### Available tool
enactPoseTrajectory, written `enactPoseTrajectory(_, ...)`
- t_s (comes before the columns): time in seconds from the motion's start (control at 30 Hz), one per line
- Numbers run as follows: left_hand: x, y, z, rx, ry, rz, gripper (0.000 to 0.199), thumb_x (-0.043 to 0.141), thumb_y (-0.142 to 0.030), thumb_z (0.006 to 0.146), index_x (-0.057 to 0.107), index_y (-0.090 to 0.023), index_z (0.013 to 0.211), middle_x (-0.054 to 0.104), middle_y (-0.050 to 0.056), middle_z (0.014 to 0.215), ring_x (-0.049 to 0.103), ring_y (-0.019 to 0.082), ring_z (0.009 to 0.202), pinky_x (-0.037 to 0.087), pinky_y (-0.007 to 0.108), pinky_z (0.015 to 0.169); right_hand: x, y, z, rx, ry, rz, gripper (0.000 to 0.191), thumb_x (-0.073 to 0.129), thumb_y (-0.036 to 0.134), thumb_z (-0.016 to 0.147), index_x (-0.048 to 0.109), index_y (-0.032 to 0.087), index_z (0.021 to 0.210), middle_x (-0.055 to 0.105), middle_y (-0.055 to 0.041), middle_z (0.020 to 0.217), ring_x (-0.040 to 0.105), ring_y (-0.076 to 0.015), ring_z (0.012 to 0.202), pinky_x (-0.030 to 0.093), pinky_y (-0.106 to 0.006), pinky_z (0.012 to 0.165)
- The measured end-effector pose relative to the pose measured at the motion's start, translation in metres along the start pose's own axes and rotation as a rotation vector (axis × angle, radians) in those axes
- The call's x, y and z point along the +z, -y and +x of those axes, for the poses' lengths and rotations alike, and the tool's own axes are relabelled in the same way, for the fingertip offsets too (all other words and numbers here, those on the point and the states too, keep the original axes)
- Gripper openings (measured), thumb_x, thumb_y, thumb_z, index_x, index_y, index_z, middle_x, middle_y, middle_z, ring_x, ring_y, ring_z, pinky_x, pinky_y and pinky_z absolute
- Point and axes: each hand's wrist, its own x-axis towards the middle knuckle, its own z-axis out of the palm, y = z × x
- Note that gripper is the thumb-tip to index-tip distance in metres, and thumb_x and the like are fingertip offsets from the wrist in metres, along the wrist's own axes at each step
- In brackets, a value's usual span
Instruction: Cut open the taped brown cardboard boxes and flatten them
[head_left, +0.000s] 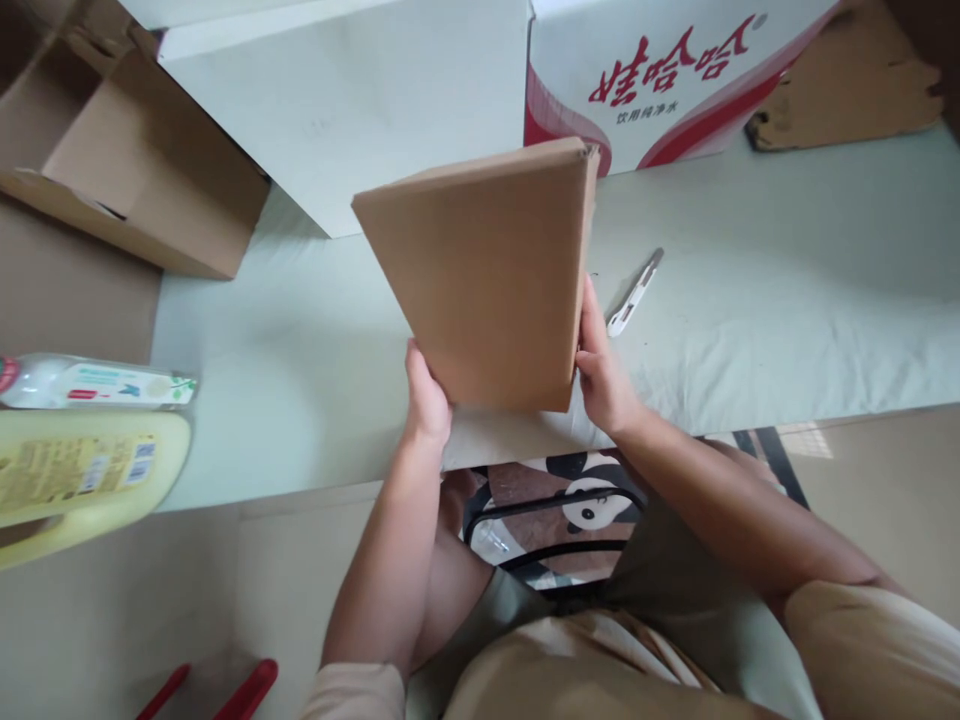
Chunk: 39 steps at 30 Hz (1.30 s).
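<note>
A plain brown cardboard box [480,280] is held up over the cloth-covered surface, tilted, with one broad face toward me. My left hand [429,395] grips its lower left edge, thumb on the near side and the other fingers hidden behind it. On the right side, my right hand [600,365] holds the lower right edge, its fingers along the box's narrow side. A white utility knife [636,292] lies on the cloth just right of the box, close to my right hand and not touched by it.
Behind stand a white box [360,110] and a red-and-white printed carton [660,90]. Open cardboard boxes [150,160] sit at left, a flat cardboard piece [847,85] at back right. A clear bottle [112,382] and a yellow jug [90,470] are near the left edge of the pale green cloth [787,290].
</note>
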Motion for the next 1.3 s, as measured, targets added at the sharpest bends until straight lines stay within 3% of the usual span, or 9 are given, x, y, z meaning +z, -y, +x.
enactPoseTrajectory(0.2, -0.012, 0.002, -0.002, 0.057, -0.004, 0.171, 0.077, 0.035, -0.086, 0.092, 0.07, -0.024, 0.122, 0.071, 0.012, 0.139, 0.063, 0.028, 0.139, 0.059, 0.041, 0.109, -0.008, 0.007, -0.001, -0.062, -0.053, -0.092, 0.081, 0.035, 0.068, 0.099, 0.014, 0.035, 0.17, 0.016, -0.0014, 0.178, 0.019, -0.0305, 0.164, 0.019, -0.058, 0.136)
enactPoseTrajectory(0.33, -0.007, -0.007, -0.001, -0.108, -0.083, 0.166, 0.071, 0.049, -0.085, 0.087, 0.074, -0.02, 0.099, 0.08, 0.011, 0.111, 0.075, 0.028, 0.112, 0.065, 0.039, 0.089, -0.015, 0.017, -0.001, -0.148, -0.051, -0.069, 0.075, 0.042, 0.064, 0.1, 0.026, 0.037, 0.167, 0.021, 0.0016, 0.177, 0.012, -0.0302, 0.167, 0.011, -0.056, 0.138)
enactPoseTrajectory(0.53, -0.006, -0.013, -0.005, -0.345, 0.118, 0.256, 0.044, 0.066, -0.061, 0.089, 0.072, -0.018, 0.086, 0.073, 0.006, 0.076, 0.071, 0.019, 0.07, 0.06, 0.033, 0.064, -0.032, 0.016, 0.0, -0.074, 0.045, 0.083, 0.07, 0.052, 0.068, 0.095, 0.043, 0.041, 0.159, 0.015, 0.0086, 0.179, 0.007, -0.0301, 0.168, 0.015, -0.056, 0.137)
enactPoseTrajectory(0.77, -0.001, -0.013, -0.006, 0.046, 0.133, 0.761, 0.025, 0.059, -0.034, 0.089, 0.069, -0.022, 0.07, 0.069, 0.003, 0.067, 0.063, 0.022, 0.07, 0.043, 0.032, 0.065, -0.038, 0.019, 0.002, -0.176, 0.067, 0.01, 0.048, 0.057, 0.069, 0.092, 0.068, 0.041, 0.129, 0.015, 0.0136, 0.178, 0.007, -0.0334, 0.167, 0.014, -0.063, 0.136)
enactPoseTrajectory(0.93, -0.007, -0.017, 0.004, 0.069, 0.025, 0.831, 0.038, 0.053, -0.044, 0.095, 0.065, -0.02, 0.068, 0.061, 0.001, 0.058, 0.059, 0.018, 0.06, 0.04, 0.03, 0.062, -0.033, 0.01, 0.007, -0.161, 0.09, 0.0, 0.044, 0.054, 0.068, 0.093, 0.07, 0.039, 0.122, 0.015, 0.0141, 0.178, 0.007, -0.0324, 0.168, 0.013, -0.065, 0.135)
enactPoseTrajectory(1.03, -0.016, -0.013, 0.014, 0.168, -0.136, 0.575, 0.035, 0.054, -0.05, 0.096, 0.068, -0.021, 0.111, 0.074, 0.004, 0.084, 0.066, 0.016, 0.067, 0.049, 0.029, 0.066, -0.03, 0.011, 0.011, -0.137, 0.143, 0.029, 0.045, 0.056, 0.069, 0.092, 0.072, 0.035, 0.117, 0.015, 0.0114, 0.178, 0.005, -0.0318, 0.168, 0.015, -0.064, 0.135)
enactPoseTrajectory(1.13, -0.025, -0.011, 0.023, 0.44, -0.216, 0.392, 0.057, 0.057, -0.065, 0.093, 0.056, -0.026, 0.135, 0.068, 0.012, 0.134, 0.073, 0.02, 0.107, 0.057, 0.033, 0.088, -0.027, 0.017, 0.015, -0.146, 0.249, 0.106, 0.039, 0.057, 0.062, 0.095, 0.073, 0.032, 0.115, 0.019, 0.007, 0.178, 0.01, -0.0301, 0.168, 0.021, -0.061, 0.134)
enactPoseTrajectory(1.2, -0.028, -0.013, 0.026, 0.608, -0.169, 0.361, 0.065, 0.054, -0.075, 0.091, 0.054, -0.03, 0.138, 0.055, 0.011, 0.151, 0.061, 0.026, 0.137, 0.052, 0.04, 0.108, -0.026, 0.021, 0.015, -0.159, 0.341, 0.156, 0.035, 0.057, 0.057, 0.097, 0.073, 0.032, 0.115, 0.021, 0.0049, 0.178, 0.014, -0.029, 0.167, 0.026, -0.059, 0.133)
enactPoseTrajectory(1.3, -0.03, -0.019, 0.025, 0.717, -0.039, 0.369, 0.064, 0.053, -0.078, 0.09, 0.061, -0.031, 0.132, 0.049, 0.008, 0.157, 0.046, 0.031, 0.152, 0.042, 0.047, 0.122, -0.023, 0.026, 0.012, -0.149, 0.432, 0.176, 0.035, 0.057, 0.056, 0.098, 0.074, 0.031, 0.116, 0.019, 0.0043, 0.178, 0.017, -0.0285, 0.167, 0.032, -0.056, 0.13)
